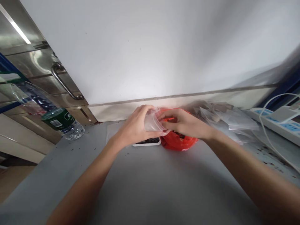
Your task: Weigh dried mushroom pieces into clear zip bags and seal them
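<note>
My left hand [136, 125] is curled around a small clear plastic bag [152, 122], held just above a white digital scale [147, 142] on the grey table. My right hand [185, 123] pinches the other side of the same clear bag, fingers closed on its edge. Right behind and under my right hand lies a red plastic bag [179, 142] with dark contents. The scale is mostly hidden by my hands.
A pile of clear plastic bags [225, 120] lies at the right by the wall. A white power strip [278, 123] with a white cable sits at the far right. A plastic water bottle [62, 120] stands at the table's left edge, near a steel cabinet [42, 65].
</note>
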Motion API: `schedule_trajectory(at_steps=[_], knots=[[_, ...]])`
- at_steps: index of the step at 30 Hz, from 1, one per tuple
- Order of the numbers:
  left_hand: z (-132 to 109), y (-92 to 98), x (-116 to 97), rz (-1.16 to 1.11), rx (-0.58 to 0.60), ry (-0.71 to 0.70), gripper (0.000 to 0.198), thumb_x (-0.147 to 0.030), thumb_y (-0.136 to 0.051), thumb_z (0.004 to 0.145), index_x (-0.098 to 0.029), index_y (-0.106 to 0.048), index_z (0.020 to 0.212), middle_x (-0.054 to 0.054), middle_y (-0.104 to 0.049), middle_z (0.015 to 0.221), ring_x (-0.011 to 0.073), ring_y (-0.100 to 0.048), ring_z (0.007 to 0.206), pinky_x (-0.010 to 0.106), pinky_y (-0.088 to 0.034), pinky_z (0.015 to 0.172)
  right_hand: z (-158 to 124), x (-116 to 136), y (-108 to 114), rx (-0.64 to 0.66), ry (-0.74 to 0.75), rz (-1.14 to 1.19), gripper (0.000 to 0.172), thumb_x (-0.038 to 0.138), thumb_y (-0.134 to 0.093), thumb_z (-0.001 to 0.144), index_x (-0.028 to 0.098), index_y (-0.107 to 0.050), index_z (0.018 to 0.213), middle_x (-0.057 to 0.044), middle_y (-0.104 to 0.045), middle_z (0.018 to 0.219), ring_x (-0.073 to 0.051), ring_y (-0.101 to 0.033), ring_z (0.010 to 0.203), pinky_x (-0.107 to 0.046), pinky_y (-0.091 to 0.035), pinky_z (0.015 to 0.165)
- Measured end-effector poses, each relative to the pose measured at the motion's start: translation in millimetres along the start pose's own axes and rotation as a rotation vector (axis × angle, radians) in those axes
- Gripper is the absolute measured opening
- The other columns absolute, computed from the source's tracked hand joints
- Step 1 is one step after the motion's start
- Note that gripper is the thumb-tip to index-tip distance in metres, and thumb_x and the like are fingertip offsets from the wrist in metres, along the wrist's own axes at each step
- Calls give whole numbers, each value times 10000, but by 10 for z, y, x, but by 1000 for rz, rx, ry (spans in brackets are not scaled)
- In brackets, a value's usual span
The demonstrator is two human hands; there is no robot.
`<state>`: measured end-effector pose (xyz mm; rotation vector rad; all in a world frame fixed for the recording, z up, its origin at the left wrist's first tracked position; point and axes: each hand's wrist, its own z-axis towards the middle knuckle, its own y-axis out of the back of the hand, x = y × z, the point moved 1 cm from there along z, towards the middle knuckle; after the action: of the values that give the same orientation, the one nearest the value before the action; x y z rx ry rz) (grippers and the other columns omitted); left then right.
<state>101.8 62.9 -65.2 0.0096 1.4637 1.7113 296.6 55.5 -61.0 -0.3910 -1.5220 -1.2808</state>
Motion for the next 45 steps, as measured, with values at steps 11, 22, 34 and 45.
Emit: schedule_trajectory(at_steps=[11, 22, 34, 45], knots=[[-15, 9, 69, 62, 152, 34, 822, -610, -762, 765, -250, -438, 1429, 108, -517, 1491, 335, -531, 1324, 434, -481, 1050, 23, -410, 241, 91, -409, -746, 182, 268, -641, 823, 220, -560, 668, -26, -650, 675, -182, -577, 619, -284, -353, 543], [-15, -13, 61, 61, 202, 50, 827, -610, -732, 782, -252, -412, 1455, 126, -489, 1531, 342, -486, 1389, 487, -446, 1106, 14, -393, 230, 173, -464, -765, 299, 105, -544, 803, 217, -496, 530, -20, -559, 554, -164, -491, 537, -296, -317, 514], [-8, -26, 30, 107, 207, 30, 807, -590, -724, 806, -246, -403, 1462, 120, -490, 1533, 322, -503, 1376, 455, -426, 1138, -9, -430, 203, 188, -519, -708, 355, 132, -673, 722, 187, -676, 1072, -94, -758, 1047, -263, -692, 911, -288, -497, 691], [-18, -33, 20, 114, 233, 63, 803, -604, -706, 806, -263, -398, 1464, 116, -473, 1551, 331, -498, 1386, 455, -441, 1115, 34, -459, 139, 155, -460, -714, 208, 29, -569, 731, 225, -542, 666, -33, -712, 770, -212, -641, 743, -290, -426, 643]])
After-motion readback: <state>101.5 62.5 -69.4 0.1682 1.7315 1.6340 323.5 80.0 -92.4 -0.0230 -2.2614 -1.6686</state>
